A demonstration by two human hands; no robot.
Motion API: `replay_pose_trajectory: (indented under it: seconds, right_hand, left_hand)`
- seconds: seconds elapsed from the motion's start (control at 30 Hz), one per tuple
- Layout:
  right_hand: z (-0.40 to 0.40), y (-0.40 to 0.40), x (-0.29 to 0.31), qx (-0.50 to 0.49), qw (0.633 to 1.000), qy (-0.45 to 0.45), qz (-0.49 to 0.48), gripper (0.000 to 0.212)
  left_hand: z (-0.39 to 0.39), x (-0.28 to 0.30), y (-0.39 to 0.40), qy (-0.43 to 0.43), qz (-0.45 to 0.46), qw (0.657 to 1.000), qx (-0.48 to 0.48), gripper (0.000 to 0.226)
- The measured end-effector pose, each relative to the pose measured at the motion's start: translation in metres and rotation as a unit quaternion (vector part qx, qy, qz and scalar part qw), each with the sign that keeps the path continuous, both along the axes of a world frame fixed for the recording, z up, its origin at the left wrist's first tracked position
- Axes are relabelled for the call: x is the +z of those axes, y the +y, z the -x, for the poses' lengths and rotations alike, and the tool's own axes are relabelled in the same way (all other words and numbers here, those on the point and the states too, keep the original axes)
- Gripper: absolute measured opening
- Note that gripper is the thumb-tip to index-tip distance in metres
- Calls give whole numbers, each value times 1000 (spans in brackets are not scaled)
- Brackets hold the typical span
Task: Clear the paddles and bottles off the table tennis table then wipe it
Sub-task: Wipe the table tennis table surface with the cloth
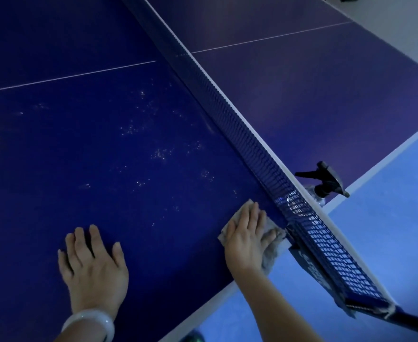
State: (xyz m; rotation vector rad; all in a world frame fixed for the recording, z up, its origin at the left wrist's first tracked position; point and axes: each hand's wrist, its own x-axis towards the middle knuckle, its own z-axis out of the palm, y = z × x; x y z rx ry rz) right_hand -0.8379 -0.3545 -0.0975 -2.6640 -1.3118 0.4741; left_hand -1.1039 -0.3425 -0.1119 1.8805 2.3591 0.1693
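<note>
- The table, deep blue with thin white lines, is filling most of the view; its near white edge is running diagonally from the lower middle up to the right.
- The net, blue mesh with a white top band, is crossing the table diagonally from the top middle down to the lower right, where its clamp is gripping the table edge.
- The right hand is lying flat, fingers straight and close together, pressing down on a grey cloth. Nothing is being gripped; the palm is simply bearing on the cloth.
- The cloth is lying on the table corner next to the net, just beside the net post, with one crumpled end hanging over the table edge.
- The left hand is resting flat on the table surface, fingers spread wide and holding nothing, well apart from the right hand.
- A pale bangle is sitting on the left wrist.
- Clusters of small pale specks are showing on the near half of the table, between the center line and the hands.
- A spray bottle with a black trigger head is standing on the far side of the net, near the table edge; its clear body is partly seen through the mesh.
- No paddles are visible on the parts of the table in view.
- The floor beyond the table edge is looking light blue.
</note>
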Motion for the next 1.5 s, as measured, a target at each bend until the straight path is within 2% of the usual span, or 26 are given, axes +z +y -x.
replay_pose_trajectory:
  seconds: [0.13, 0.23, 0.33, 0.37, 0.43, 0.53, 0.6, 0.67, 0.73, 0.8, 0.87, 0.93, 0.97, 1.07, 1.13, 1.3, 1.5]
  right_hand:
    - [-18, 4, 0, 45, 999, -1, -13, 57]
    - [-43, 36, 0, 6, 1000, 1, -20, 59]
    - [-34, 72, -1, -33, 999, 22, -7, 61]
    - [-23, 80, -2, -12, 1000, 21, 0, 62]
    - [9, 81, -3, 95, 995, -8, 0, 66]
    - [41, 52, 1, 284, 959, -3, -9, 63]
    - [29, 35, 0, 324, 946, -11, -9, 64]
    - [0, 40, 0, 260, 965, -24, -28, 62]
    - [-29, 59, -1, 142, 990, -22, -17, 61]
    - [-40, 87, 0, 55, 998, -35, 24, 62]
    - [-24, 120, 0, 20, 999, -5, 28, 63]
    - [7, 142, 2, 68, 997, 40, -15, 63]
    - [26, 146, 6, 127, 990, 52, -30, 63]
    - [59, 132, 7, 358, 933, -21, 11, 66]
    - [42, 122, 6, 400, 913, -72, 24, 63]
    - [-24, 81, 2, 197, 978, -62, 32, 63]
    - [-25, -17, -13, 119, 990, -69, 3, 66]
  left_hand:
    - [0, 1, 1, -4, 3, 1000, 2, 65]
    - [1, 0, 1, -2, -17, 1000, -6, 61]
    - [1, 0, 0, 4, -11, 1000, 1, 59]
    - [0, 1, 1, 3, -3, 1000, 3, 61]
    - [0, 1, 0, 3, 2, 1000, 2, 63]
    - [2, 0, 0, -6, -17, 1000, -3, 63]
    - [2, 0, 0, -10, -21, 1000, -7, 61]
    - [2, 0, 0, -3, -24, 1000, -7, 57]
    - [1, 0, 1, 10, -15, 1000, -8, 61]
    - [2, 0, 1, 16, -14, 1000, -10, 59]
    - [2, -1, 2, 14, -2, 1000, -2, 61]
    - [2, -1, 2, 21, 13, 1000, 2, 66]
    - [2, -1, 3, 24, 15, 1000, 2, 67]
    - [2, -2, 2, 24, 12, 1000, 0, 66]
    - [3, -2, 2, 25, 7, 1000, 0, 62]
    - [3, -1, 1, 17, 5, 1000, -7, 64]
    - [2, 1, 0, 5, 12, 1000, -4, 63]
